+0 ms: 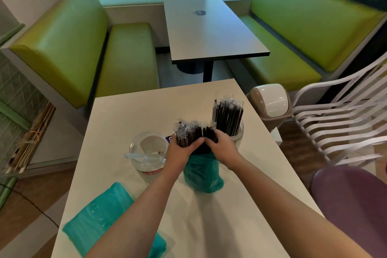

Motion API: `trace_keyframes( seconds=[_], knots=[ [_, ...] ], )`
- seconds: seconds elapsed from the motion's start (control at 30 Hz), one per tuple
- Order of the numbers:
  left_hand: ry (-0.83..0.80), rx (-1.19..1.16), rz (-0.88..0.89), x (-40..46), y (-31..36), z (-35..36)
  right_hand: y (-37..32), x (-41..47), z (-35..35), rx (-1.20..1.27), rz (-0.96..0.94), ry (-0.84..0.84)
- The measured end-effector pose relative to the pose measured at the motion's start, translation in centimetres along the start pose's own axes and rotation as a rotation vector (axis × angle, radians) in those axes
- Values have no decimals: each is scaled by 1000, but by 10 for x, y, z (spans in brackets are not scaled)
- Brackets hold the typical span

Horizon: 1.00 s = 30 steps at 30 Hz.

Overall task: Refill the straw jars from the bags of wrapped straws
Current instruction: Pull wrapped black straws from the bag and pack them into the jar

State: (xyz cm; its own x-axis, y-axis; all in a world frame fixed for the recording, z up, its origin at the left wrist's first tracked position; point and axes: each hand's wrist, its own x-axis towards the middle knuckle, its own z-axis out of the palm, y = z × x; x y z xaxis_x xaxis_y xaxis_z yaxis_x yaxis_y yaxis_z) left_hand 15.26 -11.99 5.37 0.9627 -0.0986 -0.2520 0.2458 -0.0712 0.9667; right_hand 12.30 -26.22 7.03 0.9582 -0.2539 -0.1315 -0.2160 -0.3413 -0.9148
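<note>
A bundle of dark wrapped straws [193, 132] sticks out of the top of a teal plastic bag [202, 176] standing on the white table [129, 115]. My left hand [182, 151] and my right hand [223, 148] both grip this bundle from either side, just above the bag's mouth. Behind the right hand, a clear jar [238, 132] holds a tall upright stack of dark wrapped straws [228, 115]. Left of the hands stands a clear, nearly empty jar [147, 153] with one clear wrapped straw [138, 156] lying across its rim.
A second teal bag [100, 220] lies flat at the table's near left. A beige swing-lid bin [271, 104] and a white slatted chair [339, 123] stand to the right, a purple seat [351, 201] near right. Beyond are green benches [69, 37] and a dark table [209, 27].
</note>
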Motion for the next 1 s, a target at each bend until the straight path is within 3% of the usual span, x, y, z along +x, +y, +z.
trace_keyframes(
  seconds=[0.43, 1.0],
  knots=[
    [91, 88, 5, 3, -4, 10, 6, -7, -11, 87, 43, 17],
    [-4, 24, 15, -2, -1, 11, 9, -6, -12, 76, 110, -25]
  ],
)
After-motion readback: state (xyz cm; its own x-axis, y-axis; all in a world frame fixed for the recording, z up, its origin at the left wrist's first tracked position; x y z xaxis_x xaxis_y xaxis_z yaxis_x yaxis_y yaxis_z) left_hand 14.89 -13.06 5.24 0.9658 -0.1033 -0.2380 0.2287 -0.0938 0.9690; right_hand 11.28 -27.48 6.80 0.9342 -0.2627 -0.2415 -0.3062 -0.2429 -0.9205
